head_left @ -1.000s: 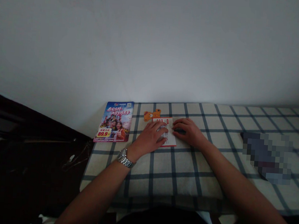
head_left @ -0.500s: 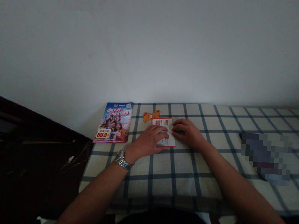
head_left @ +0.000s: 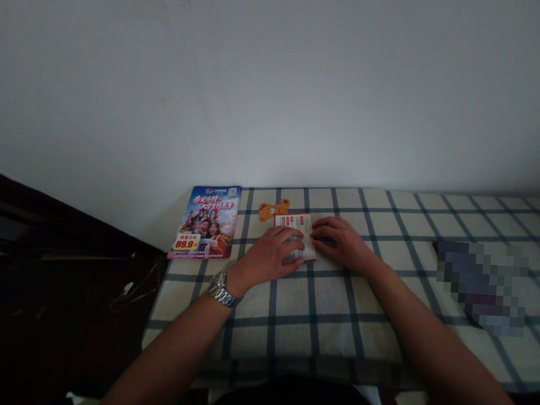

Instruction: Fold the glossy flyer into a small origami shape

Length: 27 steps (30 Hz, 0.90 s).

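Head view: red-edged leaflet (head_left: 307, 240) on checked cloth (head_left: 289, 327), by a bear picture (head_left: 267, 212). My left hand (head_left: 270, 253) lies over it, fingers parted; my right (head_left: 347, 247) meets its right edge (pinching? can't tell). Probably light, pliable, easily creased; best held by opposite edges.

Reaching forward with left forearm (head_left: 172, 347) and right forearm (head_left: 432, 325), both bare and coming together toward the middle. Holding left hand (head_left: 269, 253) palm down, with fingers bent and slightly spread, thumb set apart. Holding right hand (head_left: 346, 245) near the left one, with fingers curved inward, not clear at the very tips.
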Each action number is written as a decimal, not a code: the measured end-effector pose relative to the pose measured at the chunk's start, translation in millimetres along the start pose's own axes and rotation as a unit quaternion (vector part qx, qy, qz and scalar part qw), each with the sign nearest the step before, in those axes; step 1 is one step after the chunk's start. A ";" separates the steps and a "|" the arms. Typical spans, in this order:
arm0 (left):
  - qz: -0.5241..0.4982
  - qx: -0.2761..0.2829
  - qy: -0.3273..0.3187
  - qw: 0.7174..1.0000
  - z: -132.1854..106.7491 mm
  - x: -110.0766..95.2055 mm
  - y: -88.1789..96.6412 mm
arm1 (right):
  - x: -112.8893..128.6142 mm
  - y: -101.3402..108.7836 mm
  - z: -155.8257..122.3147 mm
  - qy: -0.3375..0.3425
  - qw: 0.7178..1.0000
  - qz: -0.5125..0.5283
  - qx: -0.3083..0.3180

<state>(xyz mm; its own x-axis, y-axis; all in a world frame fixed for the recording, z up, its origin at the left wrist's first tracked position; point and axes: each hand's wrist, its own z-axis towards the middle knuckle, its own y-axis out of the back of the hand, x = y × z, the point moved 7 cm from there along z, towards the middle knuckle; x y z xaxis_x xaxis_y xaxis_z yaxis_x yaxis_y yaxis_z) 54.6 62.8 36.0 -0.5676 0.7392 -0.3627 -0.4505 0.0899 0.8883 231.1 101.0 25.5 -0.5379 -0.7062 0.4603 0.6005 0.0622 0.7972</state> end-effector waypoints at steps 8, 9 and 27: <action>-0.002 -0.003 0.002 1.000 0.7 -0.1 2.0 | 13.6 8.6 -0.2 0.017 0.999 0.017 0.038; -0.001 -0.002 0.001 1.000 0.7 -0.2 2.4 | 14.5 9.3 -0.6 0.018 0.999 0.019 0.041; -0.020 0.011 -0.001 1.000 -1.8 0.9 4.3 | 2.3 -3.0 -4.4 0.032 0.997 0.007 0.064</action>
<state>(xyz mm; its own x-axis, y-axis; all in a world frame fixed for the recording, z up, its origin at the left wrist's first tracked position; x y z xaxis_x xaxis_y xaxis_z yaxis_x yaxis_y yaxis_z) 50.9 62.6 39.0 -0.5479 0.7361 -0.3975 -0.4579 0.1338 0.8789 230.7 96.2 22.4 -0.4892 -0.7477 0.4490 0.5246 0.1591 0.8364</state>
